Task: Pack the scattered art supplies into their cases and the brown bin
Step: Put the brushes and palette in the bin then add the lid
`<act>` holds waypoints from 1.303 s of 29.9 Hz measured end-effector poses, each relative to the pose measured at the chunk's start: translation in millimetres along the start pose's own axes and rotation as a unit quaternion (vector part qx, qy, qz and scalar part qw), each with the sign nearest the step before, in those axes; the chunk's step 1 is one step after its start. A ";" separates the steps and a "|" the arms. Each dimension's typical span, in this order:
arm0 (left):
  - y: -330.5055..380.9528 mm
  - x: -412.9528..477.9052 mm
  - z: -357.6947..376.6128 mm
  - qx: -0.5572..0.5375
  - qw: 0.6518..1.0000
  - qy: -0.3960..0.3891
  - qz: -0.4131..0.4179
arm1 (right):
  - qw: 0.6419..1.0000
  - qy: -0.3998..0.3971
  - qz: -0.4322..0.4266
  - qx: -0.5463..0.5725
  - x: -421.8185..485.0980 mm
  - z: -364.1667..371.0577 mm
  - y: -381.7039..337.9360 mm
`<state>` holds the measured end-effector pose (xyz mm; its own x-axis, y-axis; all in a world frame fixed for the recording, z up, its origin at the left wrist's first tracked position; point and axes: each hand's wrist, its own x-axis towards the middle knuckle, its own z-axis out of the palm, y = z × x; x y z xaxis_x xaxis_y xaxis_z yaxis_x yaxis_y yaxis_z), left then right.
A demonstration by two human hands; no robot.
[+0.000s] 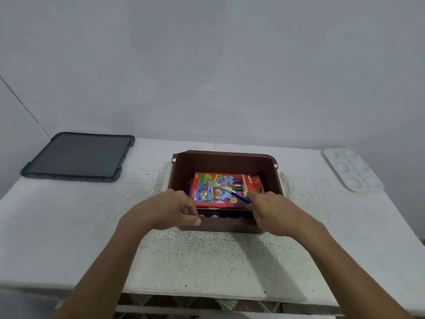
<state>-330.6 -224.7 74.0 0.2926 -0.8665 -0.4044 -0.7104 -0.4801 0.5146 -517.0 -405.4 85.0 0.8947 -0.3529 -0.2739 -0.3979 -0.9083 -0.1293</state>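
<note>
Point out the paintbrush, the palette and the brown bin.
paintbrush (pixel 239 196), head view, on the blue handle.
palette (pixel 351 170), head view, on its middle wells.
brown bin (pixel 223 163), head view, on the inner back wall.

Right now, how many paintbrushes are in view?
1. The paintbrush is pinched in the right hand, over the crayon box inside the bin, whose near wall the left hand grips. Others may lie hidden under the box.

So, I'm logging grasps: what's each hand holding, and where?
Right hand pinches the paintbrush at its blue handle end. Left hand apparently grips the front rim of the brown bin.
</note>
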 end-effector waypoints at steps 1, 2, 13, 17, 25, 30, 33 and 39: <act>-0.6 0.7 -1.2 -0.007 1.000 0.013 -0.001 | 1.000 -0.003 0.002 0.005 -0.2 -1.5 0.3; -1.3 1.2 -1.9 -0.018 0.999 0.036 0.001 | 1.000 -0.005 0.003 0.007 0.2 -3.1 0.5; -36.2 57.9 -4.7 -0.017 0.923 0.380 0.056 | 0.996 0.087 0.010 -0.003 47.4 -13.9 -2.6; -39.1 75.3 -3.1 -0.008 0.929 0.370 0.012 | 0.996 0.083 0.007 -0.029 78.4 -1.1 -4.2; -49.0 69.8 4.8 0.044 0.919 0.389 0.039 | 0.985 0.104 -0.054 -0.124 114.1 30.3 -0.3; -49.2 70.6 5.6 0.059 0.916 0.395 0.039 | 0.990 0.131 -0.030 -0.043 117.7 37.6 4.3; -49.4 70.9 5.9 0.060 0.914 0.399 0.040 | 0.991 0.129 -0.028 -0.025 114.0 37.3 6.0; -50.6 73.0 6.4 0.054 0.911 0.407 0.045 | 0.984 0.132 -0.043 -0.112 104.9 42.1 2.5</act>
<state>-277.4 -262.7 13.6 0.5765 -0.7367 0.3534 -0.8008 -0.4236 0.4233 -432.7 -435.2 15.8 0.9565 -0.2916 -0.0107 -0.2899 -0.9538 0.0794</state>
